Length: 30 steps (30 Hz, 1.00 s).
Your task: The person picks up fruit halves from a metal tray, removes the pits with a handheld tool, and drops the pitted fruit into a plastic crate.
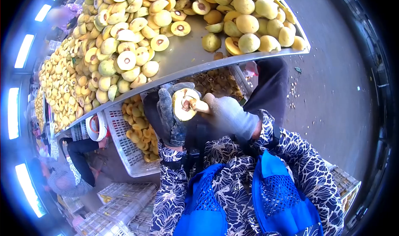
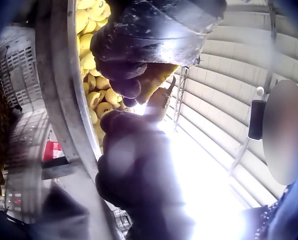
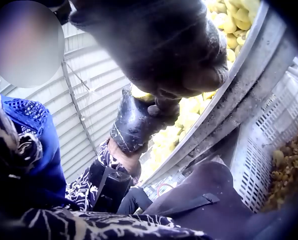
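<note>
My gloved left hand (image 1: 169,117) grips a halved yellow peach (image 1: 179,108), its pale cut face and brown centre turned up to the head camera. A short tan-handled pitting tool (image 1: 202,106) is held in my right hand (image 1: 232,116), in a grey glove, with its end right at the fruit's centre. From the left wrist, a thin curved metal tip (image 2: 172,84) shows by the peach, between my left hand (image 2: 149,40) above and right hand (image 2: 139,165) below. My right hand (image 3: 159,50) covers most of the fruit in the right wrist view.
A metal-edged table (image 1: 183,70) piled with peaches (image 1: 124,40), many halved, stands just beyond my hands. Below it are a white crate (image 1: 120,136) of peach halves and another container of brownish pieces (image 1: 218,82). A white bucket (image 1: 96,127) and a seated person (image 1: 68,178) are at left.
</note>
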Each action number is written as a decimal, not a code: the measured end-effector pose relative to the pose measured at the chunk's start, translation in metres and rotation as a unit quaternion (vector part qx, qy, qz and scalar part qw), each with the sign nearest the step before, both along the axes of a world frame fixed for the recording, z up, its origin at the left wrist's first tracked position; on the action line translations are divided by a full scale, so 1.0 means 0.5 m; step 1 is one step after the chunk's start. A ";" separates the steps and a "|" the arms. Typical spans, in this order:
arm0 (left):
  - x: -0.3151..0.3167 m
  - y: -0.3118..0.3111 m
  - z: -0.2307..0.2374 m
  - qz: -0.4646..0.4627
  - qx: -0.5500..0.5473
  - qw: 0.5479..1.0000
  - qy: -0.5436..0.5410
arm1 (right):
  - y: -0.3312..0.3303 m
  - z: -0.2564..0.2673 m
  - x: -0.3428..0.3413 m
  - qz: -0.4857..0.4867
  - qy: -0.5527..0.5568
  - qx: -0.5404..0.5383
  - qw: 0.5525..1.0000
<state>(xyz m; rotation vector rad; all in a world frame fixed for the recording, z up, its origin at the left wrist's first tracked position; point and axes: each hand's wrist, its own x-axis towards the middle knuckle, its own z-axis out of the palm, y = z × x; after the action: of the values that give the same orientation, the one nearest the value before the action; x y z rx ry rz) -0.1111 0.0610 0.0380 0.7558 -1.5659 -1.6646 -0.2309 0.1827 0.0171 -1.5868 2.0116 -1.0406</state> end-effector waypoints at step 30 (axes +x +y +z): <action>-0.012 0.020 -0.030 -0.027 -0.258 0.963 -0.072 | 0.040 -0.009 0.016 0.059 -0.387 0.117 0.913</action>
<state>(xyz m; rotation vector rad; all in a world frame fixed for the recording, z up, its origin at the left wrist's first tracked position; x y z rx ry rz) -0.1173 0.0709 0.0231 0.5653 -2.0232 -1.1682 -0.2226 0.2027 0.0127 -0.9336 1.4040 -1.0981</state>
